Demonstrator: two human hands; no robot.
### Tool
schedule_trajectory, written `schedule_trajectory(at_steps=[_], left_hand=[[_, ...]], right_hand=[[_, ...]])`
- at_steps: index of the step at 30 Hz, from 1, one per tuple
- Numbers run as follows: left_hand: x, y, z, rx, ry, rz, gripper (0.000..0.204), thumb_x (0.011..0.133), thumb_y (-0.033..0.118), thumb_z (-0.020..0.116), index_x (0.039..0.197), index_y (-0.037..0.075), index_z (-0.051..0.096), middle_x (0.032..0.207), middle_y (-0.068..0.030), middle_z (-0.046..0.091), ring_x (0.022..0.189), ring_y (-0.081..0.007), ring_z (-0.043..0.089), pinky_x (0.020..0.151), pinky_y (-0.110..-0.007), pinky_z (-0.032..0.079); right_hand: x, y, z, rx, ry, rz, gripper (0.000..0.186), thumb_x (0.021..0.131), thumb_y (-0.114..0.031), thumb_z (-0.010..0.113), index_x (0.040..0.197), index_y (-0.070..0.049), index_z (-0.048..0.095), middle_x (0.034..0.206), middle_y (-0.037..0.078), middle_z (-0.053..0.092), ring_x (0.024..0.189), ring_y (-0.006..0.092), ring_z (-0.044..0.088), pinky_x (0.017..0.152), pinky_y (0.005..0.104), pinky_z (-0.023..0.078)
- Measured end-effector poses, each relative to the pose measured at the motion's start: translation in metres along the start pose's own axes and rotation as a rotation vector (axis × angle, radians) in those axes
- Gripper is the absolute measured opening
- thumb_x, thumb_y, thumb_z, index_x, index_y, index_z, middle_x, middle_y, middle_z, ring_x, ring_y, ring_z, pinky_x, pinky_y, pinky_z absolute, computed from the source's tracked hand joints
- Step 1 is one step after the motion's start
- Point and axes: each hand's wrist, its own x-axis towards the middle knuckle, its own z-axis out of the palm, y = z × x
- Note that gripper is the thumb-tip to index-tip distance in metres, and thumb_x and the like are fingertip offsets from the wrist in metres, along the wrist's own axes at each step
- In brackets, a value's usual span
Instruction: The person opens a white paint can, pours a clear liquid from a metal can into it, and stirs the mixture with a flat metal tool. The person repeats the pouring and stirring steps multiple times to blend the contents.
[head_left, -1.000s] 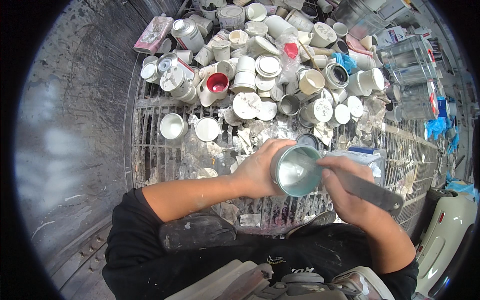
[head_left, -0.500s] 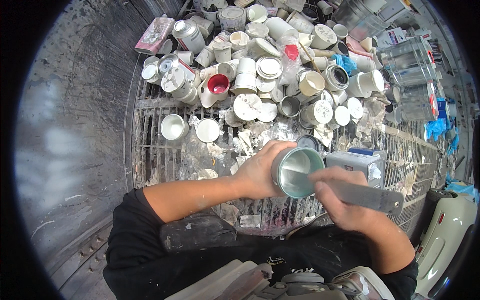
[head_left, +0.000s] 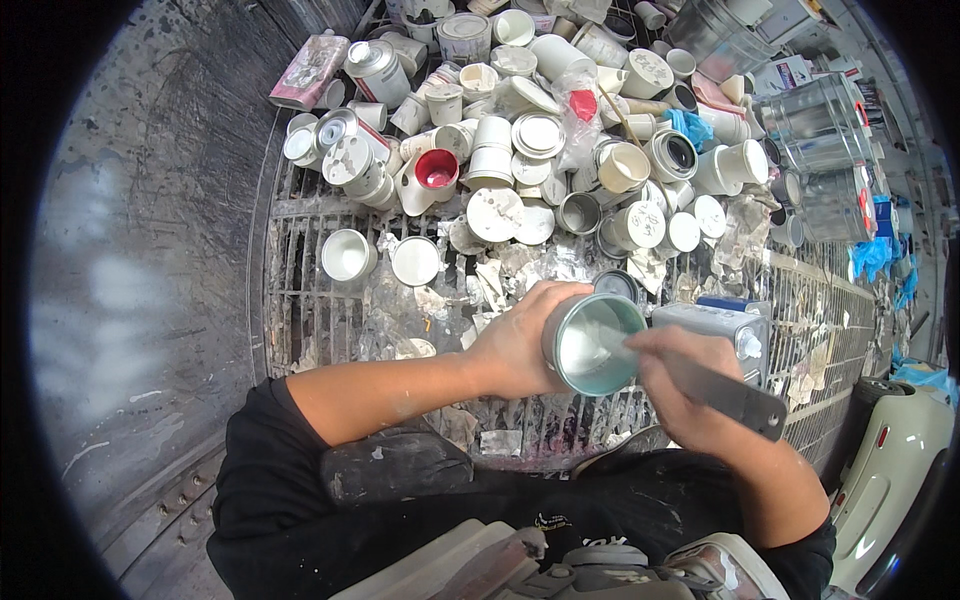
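Observation:
A teal-rimmed cup [head_left: 588, 360] with white liquid inside is held in my left hand [head_left: 530, 340], whose fingers wrap round its left side. My right hand [head_left: 685, 390] grips a dark, flat metal stirring stick [head_left: 735, 398] with a holed end, slanting from lower right into the cup; its inner end is blurred. Behind the cup lies a dark round lid [head_left: 617, 283]. To the right of the cup, partly behind my right hand, stands a silver rectangular can [head_left: 712, 322] with a white spout.
Under everything is a stained metal grate [head_left: 300, 320], piled at the back with cups, tins and lids [head_left: 495, 215]. Clear plastic containers [head_left: 815, 130] and blue gloves [head_left: 870, 255] line the right. A grey metal panel [head_left: 160, 280] borders the left; a cream car body [head_left: 890, 480] shows at lower right.
My right hand and the stick have shifted about in the cup, the stick's handle dipping from its angle half a second ago. My left hand and the cup stay almost still.

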Motion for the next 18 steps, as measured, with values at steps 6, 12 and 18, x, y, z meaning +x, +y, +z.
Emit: schedule_trajectory(at_steps=[6,12,18], left_hand=[[0.0000,0.0001,0.0007,0.001,-0.001,0.003,0.115,0.062,0.029,0.100,0.157,0.016,0.036,0.149,-0.0140,0.048,0.140,-0.0358,0.055,0.115,-0.046,0.051],[-0.0002,0.0017,0.0006,0.006,-0.017,-0.035,0.114,0.063,0.029,0.099,0.157,0.016,0.036,0.149,-0.0141,0.048,0.140,-0.0360,0.055,0.115,-0.046,0.051],[0.0012,0.0001,0.0003,-0.008,0.049,0.040,0.110,0.062,0.026,0.102,0.153,0.006,0.043,0.144,-0.0189,0.054,0.136,-0.0377,0.056,0.116,-0.045,0.047]], right_hand=[[-0.0033,-0.0001,-0.0018,0.084,0.022,0.127,0.017,0.098,-0.008,0.067,0.113,-0.002,0.072,0.070,0.014,0.067,0.064,0.0259,0.071,0.062,0.0360,0.055],[-0.0024,0.0047,0.0001,0.081,-0.102,0.031,0.016,0.099,-0.008,0.066,0.112,0.000,0.072,0.073,0.014,0.069,0.066,0.0265,0.071,0.064,0.0367,0.055],[-0.0008,0.0054,0.0022,-0.065,0.009,-0.017,0.021,0.102,-0.009,0.065,0.118,0.003,0.071,0.076,0.011,0.070,0.067,0.0196,0.070,0.065,0.0333,0.056]])
